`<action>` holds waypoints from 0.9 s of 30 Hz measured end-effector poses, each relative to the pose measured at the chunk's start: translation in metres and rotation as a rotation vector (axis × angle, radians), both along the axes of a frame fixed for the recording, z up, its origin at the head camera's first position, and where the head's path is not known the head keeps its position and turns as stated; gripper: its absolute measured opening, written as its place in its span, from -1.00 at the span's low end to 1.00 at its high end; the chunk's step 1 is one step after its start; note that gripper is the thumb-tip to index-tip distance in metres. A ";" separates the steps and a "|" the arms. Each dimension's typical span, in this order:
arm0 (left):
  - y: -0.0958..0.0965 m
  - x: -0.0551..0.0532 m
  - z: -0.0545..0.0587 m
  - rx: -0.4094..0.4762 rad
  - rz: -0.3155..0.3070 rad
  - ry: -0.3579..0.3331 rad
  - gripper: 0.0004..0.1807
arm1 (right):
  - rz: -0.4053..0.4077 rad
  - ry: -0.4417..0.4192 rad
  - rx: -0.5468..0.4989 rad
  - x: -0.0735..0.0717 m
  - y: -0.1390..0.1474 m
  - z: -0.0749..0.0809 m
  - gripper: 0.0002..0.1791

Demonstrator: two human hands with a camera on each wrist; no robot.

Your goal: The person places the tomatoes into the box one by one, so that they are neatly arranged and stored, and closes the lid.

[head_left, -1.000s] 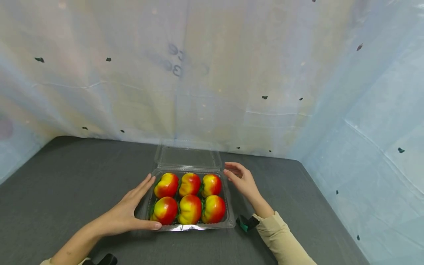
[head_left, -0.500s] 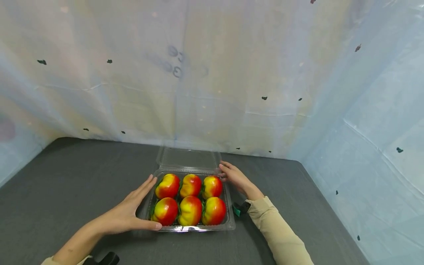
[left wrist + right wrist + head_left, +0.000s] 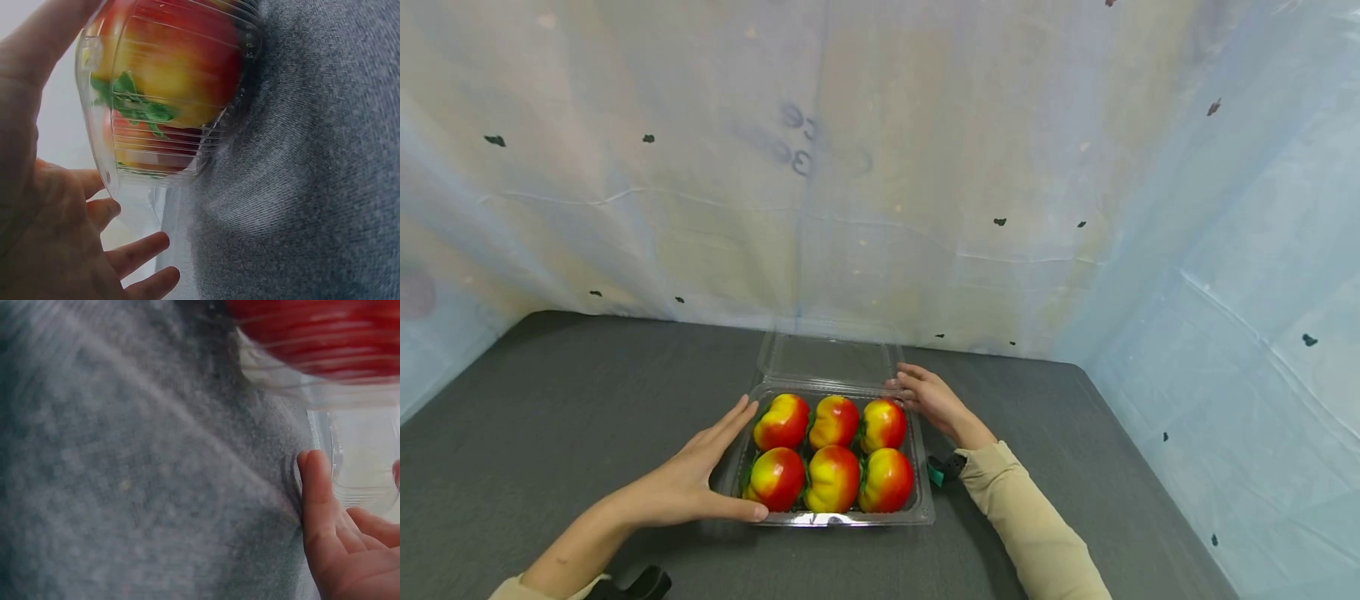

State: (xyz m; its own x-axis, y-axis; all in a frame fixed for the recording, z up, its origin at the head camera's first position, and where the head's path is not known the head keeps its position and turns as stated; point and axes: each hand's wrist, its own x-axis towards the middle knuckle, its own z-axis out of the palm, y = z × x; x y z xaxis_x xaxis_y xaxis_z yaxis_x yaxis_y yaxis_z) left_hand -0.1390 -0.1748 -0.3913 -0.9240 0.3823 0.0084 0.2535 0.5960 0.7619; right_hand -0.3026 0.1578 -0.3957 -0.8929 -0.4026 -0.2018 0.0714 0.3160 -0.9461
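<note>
A clear plastic clamshell box [image 3: 827, 518] stands on the dark table in the head view. Its lid [image 3: 827, 358] is folded back to the far side. Inside sit several glossy red-and-yellow fruits [image 3: 832, 479] in two rows; green leaves [image 3: 134, 103] show through the wall in the left wrist view. My left hand [image 3: 681, 487] spans the box's left side, thumb at the front rim and fingers extended towards the back left corner. My right hand [image 3: 936, 404] is at the back right corner by the hinge. Its fingers [image 3: 315, 481] extend beside the lid, and whether they pinch it is unclear.
A dark grey cloth covers the table [image 3: 587, 400]. Pale plastic sheeting [image 3: 887, 167] with dark spots hangs behind it and along both sides. Dark wrist straps [image 3: 951, 468] and beige sleeves [image 3: 1030, 517] are on the arms.
The right hand has moved left and slightly up, from beside the box to its back right corner at the hinge. The left hand, box and fruits stay nearly where they were.
</note>
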 end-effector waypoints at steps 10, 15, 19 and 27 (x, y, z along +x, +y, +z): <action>0.000 0.000 -0.001 0.008 0.003 0.000 0.24 | -0.022 0.080 -0.005 0.001 -0.001 0.000 -0.42; 0.001 0.000 -0.001 0.006 0.006 0.003 0.25 | -0.038 0.135 -0.048 0.002 -0.001 -0.001 -0.41; 0.001 -0.001 -0.002 0.001 0.011 0.006 0.25 | -0.045 0.189 -0.096 0.002 -0.002 0.000 -0.40; 0.003 -0.001 -0.002 -0.019 0.030 0.015 0.25 | -0.043 0.242 -0.144 -0.001 0.000 0.005 -0.38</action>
